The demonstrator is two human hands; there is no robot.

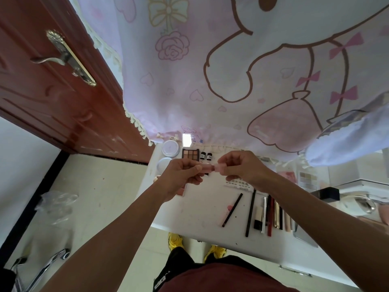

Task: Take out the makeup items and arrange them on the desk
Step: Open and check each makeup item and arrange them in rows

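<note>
Above the white desk [202,211] both hands meet on one small pink makeup tube. My left hand [181,175] pinches its pink body [206,167]; my right hand [237,165] pinches the pale pink cap end [221,167]. Laid out on the desk are an eyeshadow palette [190,153], two small black bottles [206,155], two round white compacts [170,148], and a row of several pencils and sticks [265,211] at the right. A pink flat item [182,190] lies partly hidden under my left wrist.
A pink cartoon-print curtain [231,70] hangs behind the desk. A red-brown door [48,81] stands at the left. A clear plastic bag [56,205] lies on the floor. A second palette [307,178] and a black box [328,193] sit at the right.
</note>
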